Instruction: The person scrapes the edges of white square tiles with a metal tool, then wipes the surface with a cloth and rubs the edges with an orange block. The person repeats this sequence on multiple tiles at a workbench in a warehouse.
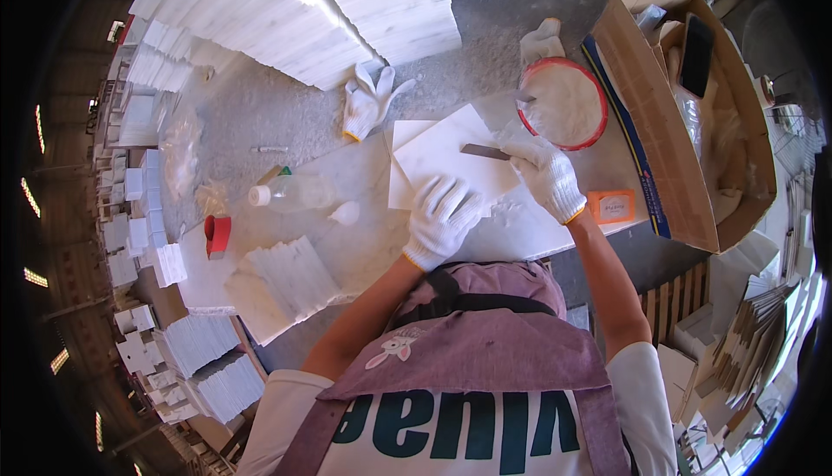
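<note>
My left hand [446, 216], in a white knitted glove, lies with its fingers spread on the near edge of a white square tile [446, 151]. That tile is turned at an angle on top of another white tile [401, 133], whose corners show beneath it. My right hand [548, 179], gloved too, grips a flat grey metal blade [485, 152] over the right part of the upper tile. Whether the blade touches the surface I cannot tell. Just beyond my right hand stands a red-rimmed bowl [604, 112] of white powder or paste, with a tool's end showing in it.
Loose gloves [368, 99] lie on the dusty worktop [286, 116]. Left are a clear bottle [295, 192], a red tape roll [217, 236] and stacked marble-like tiles [286, 277]. White slabs [277, 8] stand behind. Right are an orange box [611, 206] and an open carton [667, 138].
</note>
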Demonstrator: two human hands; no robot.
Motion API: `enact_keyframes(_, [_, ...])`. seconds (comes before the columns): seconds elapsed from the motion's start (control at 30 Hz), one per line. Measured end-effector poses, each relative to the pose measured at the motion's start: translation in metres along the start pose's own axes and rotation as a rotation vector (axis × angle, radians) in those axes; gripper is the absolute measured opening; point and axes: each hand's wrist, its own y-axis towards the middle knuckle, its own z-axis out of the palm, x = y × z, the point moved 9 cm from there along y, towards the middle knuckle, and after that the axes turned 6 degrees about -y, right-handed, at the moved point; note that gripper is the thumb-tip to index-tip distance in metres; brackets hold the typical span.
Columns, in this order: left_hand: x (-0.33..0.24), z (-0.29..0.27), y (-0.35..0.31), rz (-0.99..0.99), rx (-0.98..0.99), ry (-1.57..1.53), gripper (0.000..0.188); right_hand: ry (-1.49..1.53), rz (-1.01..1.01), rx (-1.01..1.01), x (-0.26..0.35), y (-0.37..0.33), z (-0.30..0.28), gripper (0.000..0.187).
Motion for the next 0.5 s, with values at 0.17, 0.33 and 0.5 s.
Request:
enact_keyframes(0.17, [-0.001, -0.001, 0.003, 0.001, -0.004, 0.018, 0.036, 0.077, 0.007, -0.012, -0.009, -0.019, 0.001, 0.028])
enact_keyframes(0.33, [-0.001, -0.002, 0.003, 0.008, -0.030, 0.017, 0.035, -0.003, -0.060, -0.057, -0.007, -0.006, 0.001, 0.025])
enact_keyframes(0.5, [0.000, -0.001, 0.003, 0.001, -0.010, 0.007, 0.035, 0.079, 0.051, 0.053, -0.010, -0.013, 0.008, 0.027])
